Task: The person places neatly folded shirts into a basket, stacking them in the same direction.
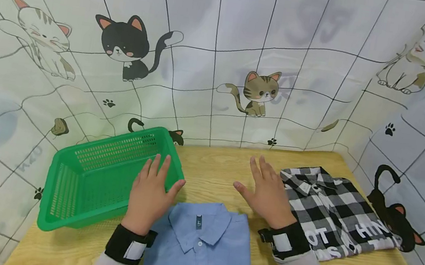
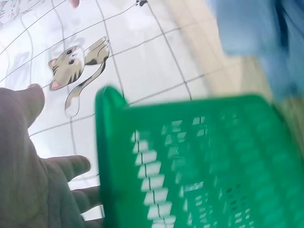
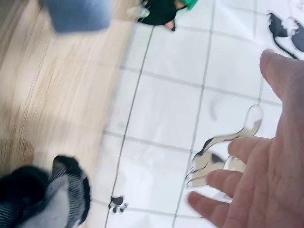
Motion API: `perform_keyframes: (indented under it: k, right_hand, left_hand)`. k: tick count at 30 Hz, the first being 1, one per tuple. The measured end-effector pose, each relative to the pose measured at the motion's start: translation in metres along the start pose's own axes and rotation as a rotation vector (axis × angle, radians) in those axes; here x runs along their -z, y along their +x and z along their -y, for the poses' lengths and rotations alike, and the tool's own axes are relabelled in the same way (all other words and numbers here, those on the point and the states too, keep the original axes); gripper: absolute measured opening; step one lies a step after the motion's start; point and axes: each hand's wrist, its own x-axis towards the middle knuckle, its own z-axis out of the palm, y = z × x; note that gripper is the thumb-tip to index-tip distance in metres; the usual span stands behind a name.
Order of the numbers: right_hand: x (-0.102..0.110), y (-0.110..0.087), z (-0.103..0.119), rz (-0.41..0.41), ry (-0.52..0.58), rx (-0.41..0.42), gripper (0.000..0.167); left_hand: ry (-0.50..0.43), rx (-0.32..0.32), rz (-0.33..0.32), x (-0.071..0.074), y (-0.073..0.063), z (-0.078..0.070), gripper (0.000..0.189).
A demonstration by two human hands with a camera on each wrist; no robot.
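A folded light blue collared shirt (image 1: pixel 214 261) lies at the front middle of the table, buttons up. My left hand (image 1: pixel 150 196) is raised over the near right part of a green plastic basket (image 1: pixel 60 215), fingers spread and holding nothing. Above the table between the blue shirt and a folded black-and-white checked shirt (image 1: pixel 333 205), my right hand (image 1: pixel 269 196) is held up with its fingers extended. In the left wrist view the basket's perforated wall (image 2: pixel 190 156) shows beside the left fingers. The right wrist view shows nothing in the right hand (image 3: pixel 266 166).
A light wooden table (image 1: pixel 215 169) carries everything. Behind it and along the sides hangs a white sheet (image 1: pixel 196 20) with a grid and cartoon cats. The basket stands at the table's left, the checked shirt at the right, near the sheet.
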Motion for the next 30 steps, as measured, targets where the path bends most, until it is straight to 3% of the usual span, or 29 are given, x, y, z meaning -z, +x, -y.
perform_keyframes:
  k: [3, 7, 12, 16, 19, 24, 30]
  right_hand:
    - [0.002, -0.010, 0.013, 0.042, 0.037, 0.052, 0.093]
    - [0.001, -0.030, 0.037, 0.131, 0.057, 0.142, 0.092]
    - [-0.004, -0.059, 0.063, 0.310, 0.055, 0.300, 0.085]
    - [-0.007, -0.077, 0.076, 0.470, 0.042, 0.409, 0.077]
    - [-0.011, -0.083, 0.080, 0.548, 0.016, 0.429, 0.077]
    - [-0.021, -0.089, 0.081, 0.560, -0.057, 0.451, 0.077]
    - [-0.029, -0.089, 0.081, 0.538, -0.089, 0.485, 0.076]
  left_hand:
    - [-0.007, 0.038, 0.037, 0.014, -0.011, 0.013, 0.084]
    - [-0.011, 0.089, 0.152, 0.036, -0.028, 0.031, 0.085]
    - [0.009, 0.092, 0.270, 0.059, -0.049, 0.052, 0.081]
    - [0.067, 0.024, 0.238, 0.067, -0.060, 0.064, 0.064]
    - [0.084, -0.039, 0.191, 0.068, -0.060, 0.069, 0.048]
    - [0.063, -0.099, 0.149, 0.064, -0.057, 0.069, 0.031]
    - [0.062, -0.128, 0.129, 0.061, -0.057, 0.071, 0.030]
